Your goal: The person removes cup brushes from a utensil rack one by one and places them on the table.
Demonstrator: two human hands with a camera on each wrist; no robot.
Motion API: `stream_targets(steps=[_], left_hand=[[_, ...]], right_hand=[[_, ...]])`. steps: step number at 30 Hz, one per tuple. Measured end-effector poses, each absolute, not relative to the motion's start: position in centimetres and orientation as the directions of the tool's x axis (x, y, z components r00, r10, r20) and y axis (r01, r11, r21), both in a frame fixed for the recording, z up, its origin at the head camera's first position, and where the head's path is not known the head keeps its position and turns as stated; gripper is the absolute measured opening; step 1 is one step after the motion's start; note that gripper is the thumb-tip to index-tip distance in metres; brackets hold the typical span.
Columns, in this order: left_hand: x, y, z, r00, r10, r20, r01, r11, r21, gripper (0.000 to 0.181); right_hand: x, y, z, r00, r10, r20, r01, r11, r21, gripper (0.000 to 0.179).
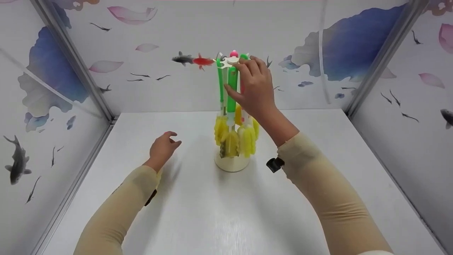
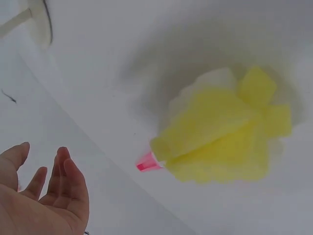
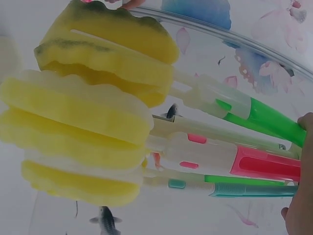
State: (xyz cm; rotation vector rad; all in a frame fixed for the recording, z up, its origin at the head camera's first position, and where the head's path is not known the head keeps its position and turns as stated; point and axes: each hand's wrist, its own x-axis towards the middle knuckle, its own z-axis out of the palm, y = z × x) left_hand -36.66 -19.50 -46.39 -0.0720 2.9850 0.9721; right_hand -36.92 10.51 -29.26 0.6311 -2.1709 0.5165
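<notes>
A white stand (image 1: 231,167) holds several hanging sponge brushes, their yellow heads (image 1: 231,143) low down. My right hand (image 1: 255,86) is at the top with bent fingers, fingertips at the stand's white hook ring (image 1: 225,63). Its thumb points left across a green handle (image 1: 231,97). A pink handle (image 3: 266,161) runs up toward the palm in the right wrist view; I cannot tell whether the hand grips it. My left hand (image 1: 162,148) hovers left of the stand, fingers loosely bent, holding nothing. Another yellow sponge head (image 2: 215,137) with a pink end shows in the left wrist view.
The white table (image 1: 212,219) runs up to a patterned back wall (image 1: 159,92) with painted fish and petals. Similar side walls (image 1: 46,106) stand left and right, with metal posts at the corners. My left sleeve (image 1: 131,191) hides part of the table.
</notes>
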Motion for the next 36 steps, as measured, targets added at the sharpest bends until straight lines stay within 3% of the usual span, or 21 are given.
stream_targets(steps=[12, 36], left_hand=[[-35.3, -17.8, -44.5, -0.998, -0.054, 0.034, -0.006, 0.61, 0.792, 0.044], [-31.8, -12.3, -42.9, -0.983, -0.082, 0.162, 0.12, 0.377, 0.919, 0.036]], right_hand=[[-37.1, 10.7, -29.2, -0.531, -0.273, 0.803, -0.61, 0.781, -0.138, 0.053], [-37.2, 11.0, -29.1, -0.49, -0.266, 0.83, -0.646, 0.75, -0.141, 0.047]])
